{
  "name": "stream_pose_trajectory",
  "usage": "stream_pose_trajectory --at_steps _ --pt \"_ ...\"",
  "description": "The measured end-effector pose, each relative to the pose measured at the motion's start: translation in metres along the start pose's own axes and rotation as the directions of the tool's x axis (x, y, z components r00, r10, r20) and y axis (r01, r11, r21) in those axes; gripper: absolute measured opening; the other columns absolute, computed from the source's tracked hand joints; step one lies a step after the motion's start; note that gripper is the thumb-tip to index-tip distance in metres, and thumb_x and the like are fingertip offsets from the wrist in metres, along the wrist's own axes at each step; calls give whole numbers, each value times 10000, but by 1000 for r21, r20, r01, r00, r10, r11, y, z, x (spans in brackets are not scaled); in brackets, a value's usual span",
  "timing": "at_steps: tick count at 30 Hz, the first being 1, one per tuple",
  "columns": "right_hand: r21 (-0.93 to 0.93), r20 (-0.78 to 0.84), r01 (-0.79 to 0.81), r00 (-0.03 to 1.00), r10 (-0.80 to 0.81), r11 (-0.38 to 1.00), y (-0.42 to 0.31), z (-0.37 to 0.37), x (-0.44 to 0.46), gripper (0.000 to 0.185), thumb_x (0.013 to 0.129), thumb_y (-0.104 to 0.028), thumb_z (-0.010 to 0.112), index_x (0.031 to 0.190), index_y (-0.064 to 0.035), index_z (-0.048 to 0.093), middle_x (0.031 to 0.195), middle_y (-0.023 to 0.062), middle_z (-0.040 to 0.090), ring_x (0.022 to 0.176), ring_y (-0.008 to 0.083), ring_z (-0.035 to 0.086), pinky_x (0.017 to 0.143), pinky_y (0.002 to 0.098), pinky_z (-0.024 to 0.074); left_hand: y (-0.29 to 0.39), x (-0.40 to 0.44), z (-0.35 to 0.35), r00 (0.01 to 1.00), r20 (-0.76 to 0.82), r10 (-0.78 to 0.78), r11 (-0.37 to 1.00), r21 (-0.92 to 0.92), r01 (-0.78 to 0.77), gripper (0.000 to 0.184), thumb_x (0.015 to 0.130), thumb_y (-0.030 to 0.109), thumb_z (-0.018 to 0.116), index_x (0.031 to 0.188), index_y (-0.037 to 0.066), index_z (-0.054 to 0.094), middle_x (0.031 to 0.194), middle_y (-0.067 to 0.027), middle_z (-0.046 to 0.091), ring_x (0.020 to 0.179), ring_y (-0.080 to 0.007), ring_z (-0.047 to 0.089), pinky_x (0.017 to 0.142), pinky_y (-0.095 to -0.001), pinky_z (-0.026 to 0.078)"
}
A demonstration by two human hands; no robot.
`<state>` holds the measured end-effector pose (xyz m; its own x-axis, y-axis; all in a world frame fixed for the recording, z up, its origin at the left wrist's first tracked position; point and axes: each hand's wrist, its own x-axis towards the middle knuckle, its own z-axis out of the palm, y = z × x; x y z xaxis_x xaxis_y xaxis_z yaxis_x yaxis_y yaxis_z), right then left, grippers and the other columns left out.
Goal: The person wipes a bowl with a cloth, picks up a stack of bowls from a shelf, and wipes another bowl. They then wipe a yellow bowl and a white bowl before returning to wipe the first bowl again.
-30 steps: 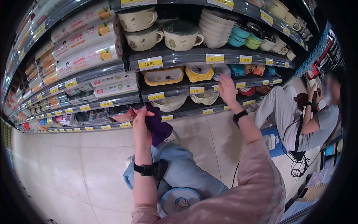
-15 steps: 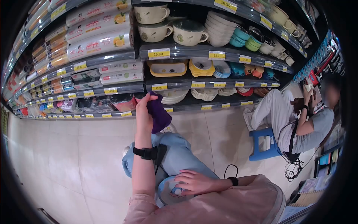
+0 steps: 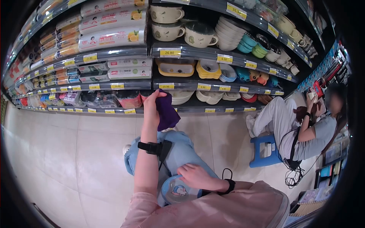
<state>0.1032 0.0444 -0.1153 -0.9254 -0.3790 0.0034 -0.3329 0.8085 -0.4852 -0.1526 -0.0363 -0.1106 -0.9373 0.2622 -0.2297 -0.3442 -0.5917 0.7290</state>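
Note:
My left hand (image 3: 151, 110) is raised in front of the lower shelves with its fingers closed on a dark purple cloth (image 3: 167, 111), which hangs down on the hand's right side. In my lap sits a round bowl (image 3: 178, 192) with a pale blue rim and a cartoon animal on its inner bottom. My right hand (image 3: 195, 176) rests at the bowl's upper right rim, its fingers curled over the edge; the thumb is mostly hidden. Black bands circle both my wrists, and the left one carries a small dark device.
Shelves (image 3: 190, 83) ahead hold rolled bags (image 3: 112, 38), lidded mugs (image 3: 167, 31), stacked bowls (image 3: 228, 34) and yellow dishes (image 3: 176, 69). On the right, a seated person (image 3: 315, 133) holds something beside a blue stool (image 3: 262, 152), with coiled cables (image 3: 294, 176) on the floor.
My right hand has drawn in from lying spread over the bowl to curled fingers at its rim, uncovering the picture. The view has shifted slightly; my left hand still holds the purple cloth.

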Motion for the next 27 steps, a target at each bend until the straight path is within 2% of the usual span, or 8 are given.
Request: stream_pose_trajectory --at_steps 6,12,14,17,19,22,24,27 --pt "66 81 -48 996 43 997 6 -12 1 134 784 -163 540 825 -50 482 717 95 572 709 262 589 593 370 453 2 -2 4 1000 3 -21 999 45 21 271 839 220 503 733 -5 611 695 -63 589 627 -136 559 555 -243 458" --pt "251 255 -305 936 242 919 15 -49 8 210 808 -201 536 979 -79 527 802 128 594 737 303 580 630 347 460 5 -6 7 997 44 -61 998 36 60 274 845 226 495 751 -5 608 690 -64 586 584 -130 555 529 -238 455" --pt "463 13 -254 960 280 850 28 -62 10 232 817 -171 555 1036 -95 546 666 65 569 582 142 566 547 277 440 4 -8 9 996 67 -61 996 68 57 290 853 240 487 765 -7 612 687 -64 584 576 -131 555 528 -235 454" --pt "634 27 -371 887 461 679 48 -79 14 248 827 -146 540 1047 -39 503 787 84 584 677 125 547 626 259 439 8 -15 14 982 173 -78 980 193 44 339 874 278 451 820 -9 622 749 -63 593 655 -134 559 605 -241 453" --pt "810 -277 -163 740 613 563 62 -77 19 232 837 -123 528 1036 -10 484 814 46 562 720 68 501 633 233 430 6 -19 17 932 351 -87 922 383 -58 435 904 343 374 920 -14 622 871 -66 598 803 -123 550 723 -249 434" --pt "856 -377 -17 663 647 516 73 -85 29 231 837 -92 516 1043 1 467 839 33 557 736 65 505 642 216 423 -7 -17 12 669 730 -140 782 496 -378 483 883 416 416 1032 -18 568 950 -62 576 882 -117 499 806 -234 380" --pt "873 -401 34 619 676 487 68 -87 35 242 833 -57 507 1059 6 449 829 33 549 715 53 498 613 211 418 -9 -17 9 627 749 -215 839 470 -274 511 858 423 453 1113 -16 515 1010 -64 560 930 -112 481 825 -224 369" --pt "732 -529 -27 607 593 681 74 -81 35 238 826 -52 516 1052 9 469 822 49 555 693 65 504 590 218 420 -2 -21 5 526 753 -394 890 455 15 512 791 333 528 1171 -6 475 1054 -39 537 925 -119 483 823 -222 366"
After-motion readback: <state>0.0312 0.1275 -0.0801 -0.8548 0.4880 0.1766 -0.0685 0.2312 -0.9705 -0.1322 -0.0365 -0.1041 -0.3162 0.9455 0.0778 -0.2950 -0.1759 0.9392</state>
